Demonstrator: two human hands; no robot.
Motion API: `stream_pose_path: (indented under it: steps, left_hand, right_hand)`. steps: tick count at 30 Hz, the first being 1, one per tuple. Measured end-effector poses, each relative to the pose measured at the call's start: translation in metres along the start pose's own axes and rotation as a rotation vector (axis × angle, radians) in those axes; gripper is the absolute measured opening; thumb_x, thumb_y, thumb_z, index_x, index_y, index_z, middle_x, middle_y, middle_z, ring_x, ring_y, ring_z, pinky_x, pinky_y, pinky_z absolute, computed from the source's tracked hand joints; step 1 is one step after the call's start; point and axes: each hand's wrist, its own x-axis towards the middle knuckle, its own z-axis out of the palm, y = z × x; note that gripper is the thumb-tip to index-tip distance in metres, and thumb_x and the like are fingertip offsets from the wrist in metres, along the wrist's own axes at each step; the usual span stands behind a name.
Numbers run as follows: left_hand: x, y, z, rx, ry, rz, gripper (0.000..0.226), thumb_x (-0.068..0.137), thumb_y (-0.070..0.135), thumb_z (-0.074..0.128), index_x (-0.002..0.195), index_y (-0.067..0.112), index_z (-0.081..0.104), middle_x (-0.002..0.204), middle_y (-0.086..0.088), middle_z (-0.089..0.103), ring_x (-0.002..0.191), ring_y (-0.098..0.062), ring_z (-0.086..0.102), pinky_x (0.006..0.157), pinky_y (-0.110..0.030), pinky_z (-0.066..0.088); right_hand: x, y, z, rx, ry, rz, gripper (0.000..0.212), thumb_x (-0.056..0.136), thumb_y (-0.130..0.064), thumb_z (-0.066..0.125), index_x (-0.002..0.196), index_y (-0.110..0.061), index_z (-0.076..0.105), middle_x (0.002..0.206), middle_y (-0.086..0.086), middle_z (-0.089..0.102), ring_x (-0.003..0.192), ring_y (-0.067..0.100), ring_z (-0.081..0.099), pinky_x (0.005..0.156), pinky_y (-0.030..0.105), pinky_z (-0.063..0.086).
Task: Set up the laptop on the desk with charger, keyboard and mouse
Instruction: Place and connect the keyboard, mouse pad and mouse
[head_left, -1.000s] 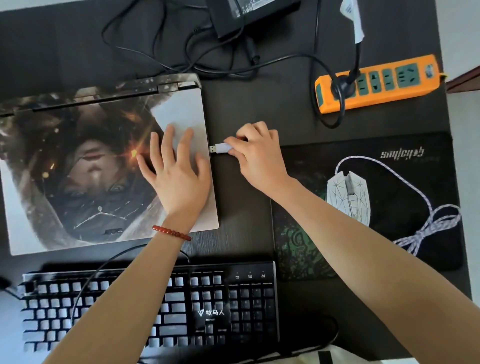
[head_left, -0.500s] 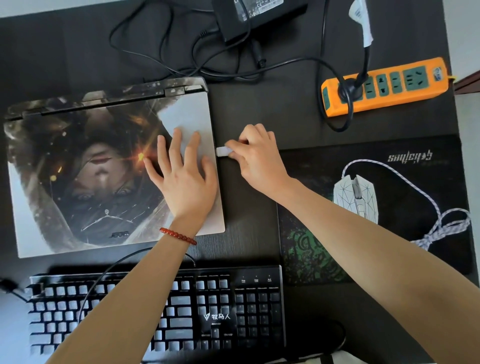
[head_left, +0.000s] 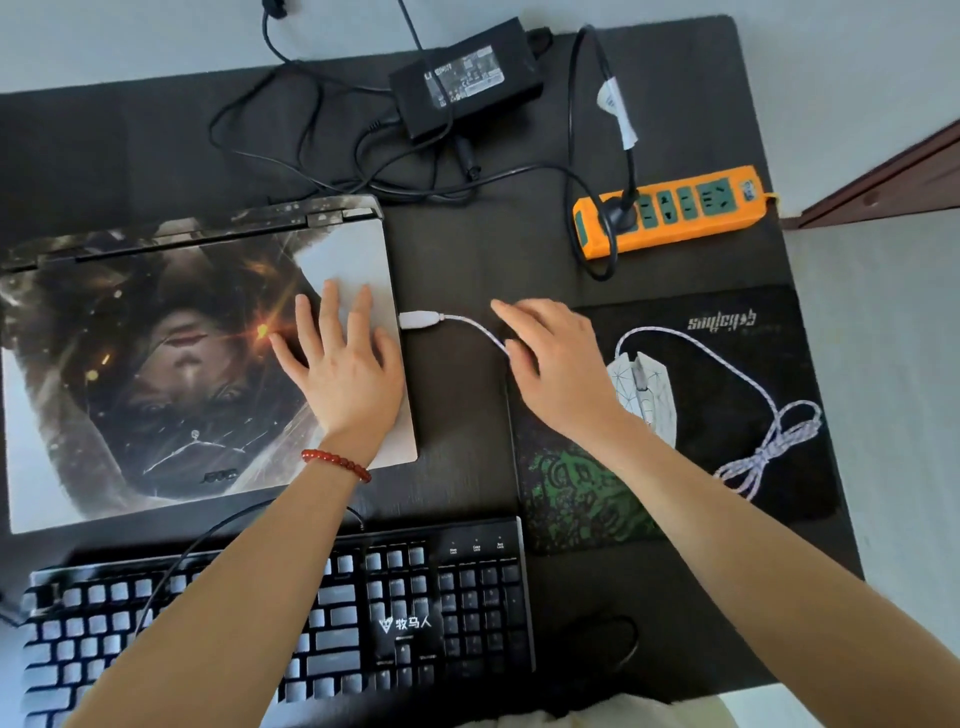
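closed laptop (head_left: 171, 358) lies at the left of the dark table (head_left: 467, 249), its right edge facing a bare strip of table between it and the mouse pad (head_left: 727, 467). white usb plug (head_left: 418, 319) sits at that right edge, touching the laptop's side; whether it is fully seated cannot be told. its white braided cable (head_left: 748, 374) runs right, under the right hand, then loops on the pad to the white mouse (head_left: 649, 395).

keyboard (head_left: 441, 603) lies along the near edge, just below the laptop. black charger brick (head_left: 462, 78) rests at the far edge with its cords tangled behind the laptop; one cord is plugged into the orange power strip (head_left: 670, 215) near the right edge.

left hand (head_left: 343, 374): fingers straight and spread, palm flat on the laptop lid near its right edge, grip holds nothing. right hand (head_left: 556, 364): fingers relaxed and extended over the cable, apart from the plug, grip open and holding nothing.
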Motion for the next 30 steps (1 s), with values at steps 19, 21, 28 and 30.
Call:
stream_pose_path:
  steps: [19,21,28,30]
  left_hand:
    - [-0.059,0.098,-0.007,-0.202,-0.289,1.007,0.005,0.083,0.013,0.06,0.08,0.015,0.063,0.085,-0.002,0.06,0.078,-0.023,0.06,0.087,-0.037,0.039]
    - [-0.043,0.106,-0.016,-0.362,-0.202,0.795,0.004,0.083,0.011,0.062,0.083,0.01,0.066,0.082,-0.007,0.057,0.073,-0.024,0.057,0.071,-0.037,0.045]
    - [0.02,0.135,-0.015,0.055,-0.309,0.598,0.022,0.092,0.028,0.044,0.096,0.023,0.066,0.092,-0.002,0.068,0.084,-0.03,0.062,0.069,-0.034,0.047]
    - [0.026,0.135,-0.005,0.181,-0.443,0.585,0.024,0.091,0.03,0.042,0.098,0.027,0.065,0.097,-0.003,0.068,0.09,-0.029,0.062,0.072,-0.032,0.046]
  right_hand:
    - [-0.153,0.119,-0.096,-0.333,0.08,0.415,0.026,0.078,-0.001,0.063,0.104,-0.005,0.06,0.109,0.013,0.057,0.11,0.03,0.049,0.088,0.044,0.049]
    - [-0.135,0.116,-0.106,-0.291,0.317,0.357,0.028,0.079,-0.002,0.064,0.106,-0.006,0.057,0.108,0.013,0.058,0.108,0.025,0.046,0.085,0.043,0.05]
    - [-0.023,0.116,-0.103,-0.416,0.114,0.335,0.028,0.085,-0.007,0.06,0.114,-0.009,0.06,0.125,0.013,0.053,0.124,0.028,0.043,0.089,0.037,0.05]
    - [-0.012,0.13,-0.095,-0.591,-0.136,0.325,0.031,0.088,-0.015,0.059,0.119,-0.014,0.058,0.129,0.011,0.047,0.124,0.025,0.04,0.091,0.034,0.047]
